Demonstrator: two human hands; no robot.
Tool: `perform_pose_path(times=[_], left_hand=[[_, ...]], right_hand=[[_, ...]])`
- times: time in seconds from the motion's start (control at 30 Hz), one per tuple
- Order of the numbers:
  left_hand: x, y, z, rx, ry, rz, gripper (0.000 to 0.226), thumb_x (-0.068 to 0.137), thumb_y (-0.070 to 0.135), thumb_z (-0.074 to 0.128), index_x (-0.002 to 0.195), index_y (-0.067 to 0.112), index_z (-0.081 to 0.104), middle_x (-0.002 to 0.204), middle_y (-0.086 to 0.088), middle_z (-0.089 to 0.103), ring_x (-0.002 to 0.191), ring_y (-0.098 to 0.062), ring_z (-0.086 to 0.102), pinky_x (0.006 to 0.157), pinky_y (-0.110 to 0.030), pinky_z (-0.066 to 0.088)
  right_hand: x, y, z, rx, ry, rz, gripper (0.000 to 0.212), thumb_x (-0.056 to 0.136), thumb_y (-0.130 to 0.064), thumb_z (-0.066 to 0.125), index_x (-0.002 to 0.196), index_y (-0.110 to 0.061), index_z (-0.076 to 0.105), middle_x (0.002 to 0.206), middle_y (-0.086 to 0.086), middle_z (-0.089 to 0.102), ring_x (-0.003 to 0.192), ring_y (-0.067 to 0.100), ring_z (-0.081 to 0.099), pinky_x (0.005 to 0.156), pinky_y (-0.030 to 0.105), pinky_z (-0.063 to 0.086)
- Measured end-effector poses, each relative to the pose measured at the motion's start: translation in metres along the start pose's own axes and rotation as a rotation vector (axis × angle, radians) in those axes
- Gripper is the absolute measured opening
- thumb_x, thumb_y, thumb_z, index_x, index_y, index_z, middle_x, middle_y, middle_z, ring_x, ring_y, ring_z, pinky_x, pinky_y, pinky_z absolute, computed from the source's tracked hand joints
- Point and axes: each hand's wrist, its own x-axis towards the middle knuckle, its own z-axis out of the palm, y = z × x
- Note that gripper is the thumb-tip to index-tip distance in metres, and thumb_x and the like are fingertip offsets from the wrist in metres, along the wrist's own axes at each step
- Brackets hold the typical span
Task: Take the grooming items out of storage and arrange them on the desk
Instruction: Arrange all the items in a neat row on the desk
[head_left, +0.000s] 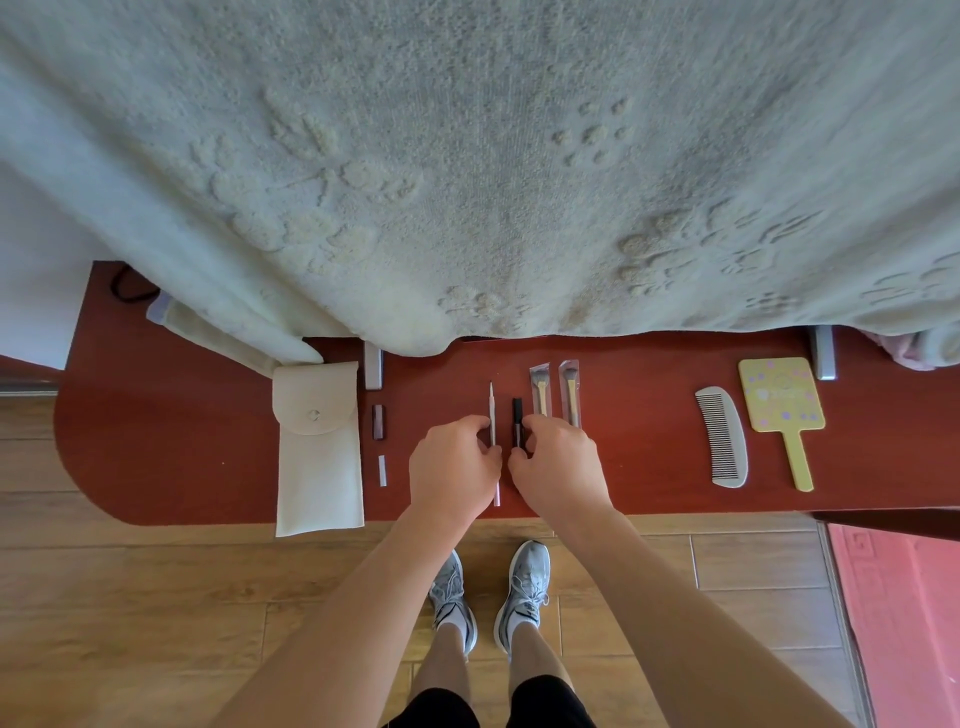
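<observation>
On the red-brown desk (182, 447) a thin white pencil-like stick (492, 410) lies pointing away from me, and my left hand (453, 465) pinches it at its middle. Just right of it lies a short dark tube (517, 423), with my right hand (558, 465) closed around its lower end. Two wrapped makeup brushes (555, 392) lie side by side right of the tube. A cream pouch (317, 452) with a snap flap lies at the left. A pale comb (723, 439) and a yellow hand mirror (782, 402) lie at the right.
A small dark lipstick-like tube (379, 422) and a small pale cap (383, 470) lie between the pouch and my left hand. A pale fluffy blanket (493, 182) hangs over the desk's far side. Wooden floor, my shoes and a pink mat (904, 623) are below.
</observation>
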Motion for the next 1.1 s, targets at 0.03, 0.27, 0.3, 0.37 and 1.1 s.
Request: perform_pose_path(times=[0.03, 0.27, 0.3, 0.37, 1.1], left_hand=[[-0.0001, -0.0002, 0.0002, 0.0, 0.0, 0.0, 0.03, 0.092, 0.027, 0.068, 0.121, 0.022, 0.071, 0.094, 0.006, 0.076, 0.08, -0.012, 0.071, 0.073, -0.026, 0.057], [-0.0005, -0.0015, 0.0005, -0.004, -0.005, -0.001, 0.029, 0.091, 0.028, 0.068, 0.12, 0.022, 0.071, 0.093, 0.005, 0.076, 0.079, -0.012, 0.071, 0.072, -0.025, 0.057], [-0.0003, -0.0016, 0.0005, -0.003, -0.005, 0.001, 0.029, 0.092, 0.028, 0.068, 0.12, 0.023, 0.071, 0.095, 0.006, 0.076, 0.079, -0.012, 0.072, 0.072, -0.025, 0.056], [0.0001, -0.0014, 0.0006, 0.001, -0.005, 0.005, 0.029, 0.092, 0.028, 0.067, 0.121, 0.023, 0.071, 0.098, 0.005, 0.076, 0.082, -0.012, 0.072, 0.073, -0.024, 0.055], [-0.0026, 0.0032, -0.0057, -0.015, 0.001, -0.014, 0.035, 0.089, 0.033, 0.072, 0.122, 0.022, 0.07, 0.091, 0.008, 0.076, 0.082, -0.011, 0.072, 0.077, -0.03, 0.06]], right_hand=[[0.0, 0.0001, 0.0003, 0.0, 0.0, 0.001, 0.026, 0.093, -0.016, 0.057, 0.117, -0.014, 0.064, 0.089, -0.007, 0.055, 0.074, 0.009, 0.05, 0.054, 0.006, 0.029], [0.0004, -0.0002, 0.0006, 0.0, -0.003, 0.002, 0.025, 0.093, -0.016, 0.057, 0.117, -0.014, 0.064, 0.088, -0.008, 0.052, 0.074, 0.009, 0.05, 0.053, 0.004, 0.027], [0.0004, -0.0001, 0.0006, 0.002, -0.002, 0.002, 0.025, 0.093, -0.016, 0.057, 0.117, -0.014, 0.064, 0.088, -0.008, 0.052, 0.074, 0.009, 0.049, 0.053, 0.004, 0.027], [0.0003, 0.0001, 0.0007, 0.002, 0.002, -0.001, 0.024, 0.092, -0.016, 0.057, 0.115, -0.014, 0.064, 0.087, -0.007, 0.052, 0.073, 0.009, 0.05, 0.053, 0.005, 0.027], [-0.0013, 0.0047, -0.0037, 0.062, 0.023, 0.0, 0.025, 0.089, -0.012, 0.058, 0.112, -0.01, 0.066, 0.082, -0.005, 0.059, 0.072, 0.012, 0.055, 0.058, 0.014, 0.037]])
